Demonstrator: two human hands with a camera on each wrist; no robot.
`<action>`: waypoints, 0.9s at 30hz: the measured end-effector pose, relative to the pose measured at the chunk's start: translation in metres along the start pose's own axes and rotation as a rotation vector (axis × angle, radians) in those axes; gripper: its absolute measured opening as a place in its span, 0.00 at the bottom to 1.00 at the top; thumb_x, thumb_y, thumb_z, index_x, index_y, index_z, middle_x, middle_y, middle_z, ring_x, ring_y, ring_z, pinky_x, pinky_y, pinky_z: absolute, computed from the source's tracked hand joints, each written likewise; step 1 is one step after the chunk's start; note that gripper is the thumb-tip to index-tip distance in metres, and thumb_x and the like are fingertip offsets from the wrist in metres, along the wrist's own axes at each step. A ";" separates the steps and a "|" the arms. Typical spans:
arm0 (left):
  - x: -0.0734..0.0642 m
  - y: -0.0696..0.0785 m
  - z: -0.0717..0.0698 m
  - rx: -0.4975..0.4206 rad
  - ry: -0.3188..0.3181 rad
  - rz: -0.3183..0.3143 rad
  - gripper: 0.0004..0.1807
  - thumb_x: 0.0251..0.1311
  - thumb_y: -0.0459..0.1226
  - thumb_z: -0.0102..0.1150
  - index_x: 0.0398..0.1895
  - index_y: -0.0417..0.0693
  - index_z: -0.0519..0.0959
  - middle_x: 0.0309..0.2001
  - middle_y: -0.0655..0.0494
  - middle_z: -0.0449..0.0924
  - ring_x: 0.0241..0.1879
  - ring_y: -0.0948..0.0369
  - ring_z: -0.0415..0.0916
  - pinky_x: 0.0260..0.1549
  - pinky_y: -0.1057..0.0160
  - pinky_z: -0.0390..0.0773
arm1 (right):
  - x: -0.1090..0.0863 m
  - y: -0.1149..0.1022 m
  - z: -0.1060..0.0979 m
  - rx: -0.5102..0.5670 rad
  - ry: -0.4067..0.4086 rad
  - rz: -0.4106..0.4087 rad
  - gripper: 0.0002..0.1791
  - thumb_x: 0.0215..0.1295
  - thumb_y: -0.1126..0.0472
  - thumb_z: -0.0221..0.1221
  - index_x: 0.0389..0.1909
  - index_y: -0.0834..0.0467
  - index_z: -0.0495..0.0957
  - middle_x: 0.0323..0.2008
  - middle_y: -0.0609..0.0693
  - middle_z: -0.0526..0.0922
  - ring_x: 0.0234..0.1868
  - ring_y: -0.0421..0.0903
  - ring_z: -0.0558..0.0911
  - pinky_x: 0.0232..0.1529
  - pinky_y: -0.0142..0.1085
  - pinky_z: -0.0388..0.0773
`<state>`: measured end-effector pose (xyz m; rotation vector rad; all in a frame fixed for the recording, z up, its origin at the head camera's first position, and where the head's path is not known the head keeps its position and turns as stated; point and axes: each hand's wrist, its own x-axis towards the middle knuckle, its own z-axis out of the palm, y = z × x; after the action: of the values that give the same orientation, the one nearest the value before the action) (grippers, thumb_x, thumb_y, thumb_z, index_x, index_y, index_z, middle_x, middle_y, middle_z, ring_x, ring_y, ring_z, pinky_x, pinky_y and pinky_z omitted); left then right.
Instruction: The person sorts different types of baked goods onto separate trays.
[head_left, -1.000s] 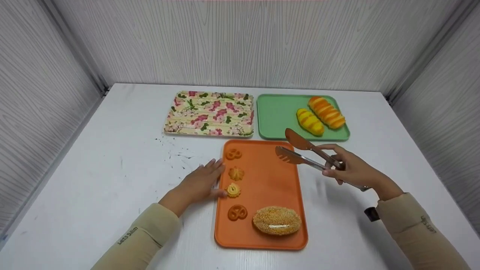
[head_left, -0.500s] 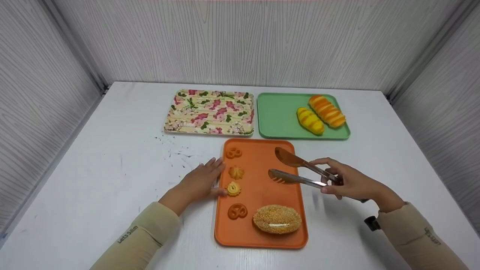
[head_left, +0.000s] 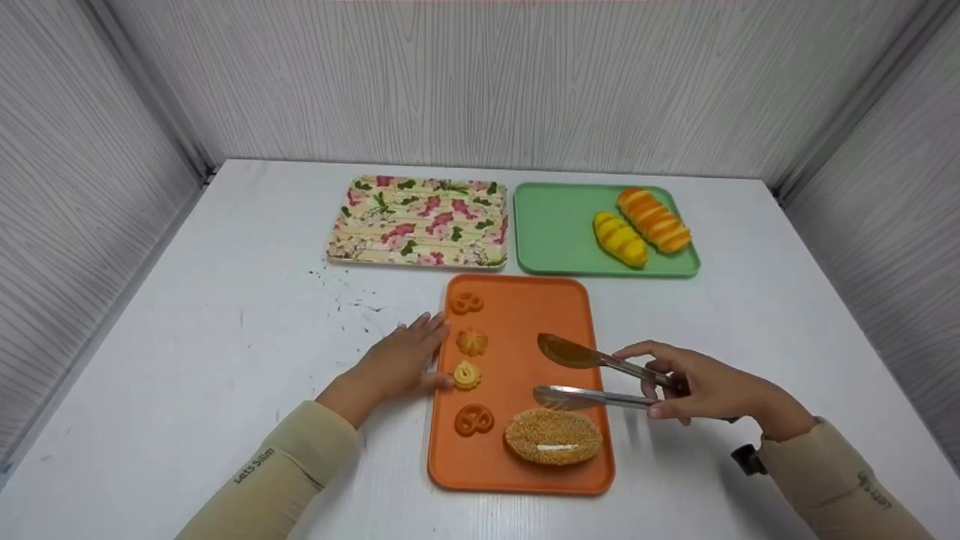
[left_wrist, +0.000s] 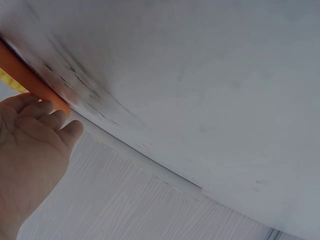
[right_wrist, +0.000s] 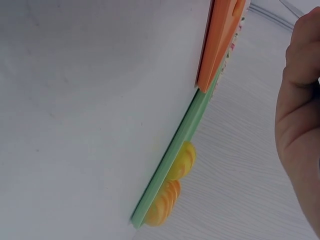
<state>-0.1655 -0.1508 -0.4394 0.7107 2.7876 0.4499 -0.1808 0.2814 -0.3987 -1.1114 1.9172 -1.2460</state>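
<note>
I record the bun in the tray's near right corner, left of the right hand, the nearer of 2; its long axis runs crosswise. That hand grips spread tongs just beyond the bun; contact unclear. The left hand, fingers extended, rests at the tray's left rim. Bun: oval, golden, seed-coated.

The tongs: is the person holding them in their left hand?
No, the right hand holds the tongs; the left hand lies at the orange tray.

The tongs look like shiny metal, the orange tray smooth matt plastic, the seeded loaf rough — the sleeves matt cloth.
</note>
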 end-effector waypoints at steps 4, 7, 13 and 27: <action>0.000 0.000 -0.001 -0.003 0.005 0.001 0.50 0.58 0.60 0.55 0.74 0.39 0.51 0.74 0.46 0.44 0.73 0.49 0.39 0.68 0.48 0.47 | -0.002 -0.005 0.004 0.021 -0.012 0.008 0.36 0.60 0.77 0.58 0.68 0.59 0.59 0.30 0.56 0.74 0.13 0.45 0.71 0.10 0.41 0.72; 0.000 0.000 0.000 0.000 0.005 -0.004 0.50 0.58 0.60 0.54 0.74 0.39 0.51 0.74 0.47 0.43 0.73 0.50 0.39 0.68 0.48 0.47 | -0.004 -0.008 0.007 0.043 -0.024 0.009 0.36 0.59 0.77 0.59 0.68 0.59 0.59 0.30 0.57 0.73 0.14 0.44 0.71 0.11 0.38 0.73; 0.000 0.000 -0.001 -0.001 0.001 -0.013 0.49 0.59 0.60 0.55 0.74 0.40 0.51 0.74 0.48 0.42 0.73 0.50 0.39 0.68 0.49 0.46 | -0.007 -0.006 0.010 0.076 -0.073 0.009 0.37 0.58 0.77 0.60 0.68 0.60 0.59 0.29 0.57 0.73 0.15 0.40 0.71 0.13 0.35 0.74; 0.000 0.002 -0.001 -0.011 -0.005 -0.019 0.49 0.59 0.59 0.55 0.74 0.40 0.50 0.75 0.48 0.42 0.73 0.51 0.38 0.68 0.49 0.45 | -0.011 -0.001 0.014 0.058 -0.129 0.029 0.39 0.53 0.75 0.65 0.67 0.60 0.62 0.30 0.59 0.76 0.17 0.41 0.73 0.15 0.35 0.75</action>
<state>-0.1649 -0.1495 -0.4381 0.6814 2.7830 0.4586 -0.1638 0.2848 -0.4027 -1.1035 1.7846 -1.1773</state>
